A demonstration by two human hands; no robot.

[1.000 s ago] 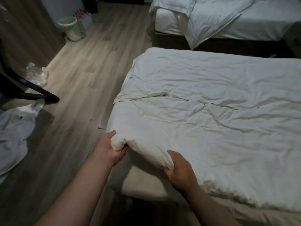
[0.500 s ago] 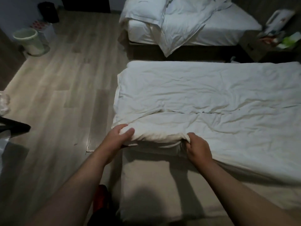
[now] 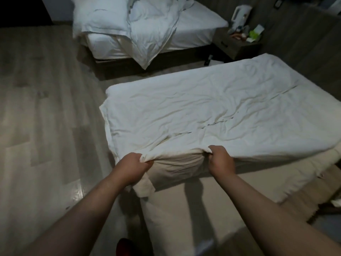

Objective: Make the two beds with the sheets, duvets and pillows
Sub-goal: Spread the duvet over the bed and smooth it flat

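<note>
A dim bedroom, seen looking down along a person's two bare forearms. The left grip [image 3: 132, 168] and the right grip [image 3: 220, 160] are both clenched on bunched folds of a white duvet [image 3: 203, 111], fingers curled into the cloth at its near edge. The two are a little apart. Between them the edge is raised and puckered, and a loose flap of cloth hangs below the left grip. The duvet lies creased across the far part of the near bed [image 3: 166, 218], whose near part is bare and beige, with the arms' shadows on it. Across a strip of wooden floor [image 3: 46, 108] stands a second bed [image 3: 199, 28] with a white sheet. A pillow [image 3: 99, 15] lies at its left end, and a second duvet [image 3: 153, 34] lies crumpled and hangs over its side. A small desk [image 3: 238, 49] by the wall on the right carries a white kettle [image 3: 239, 13] and small items too blurred to name.
</note>
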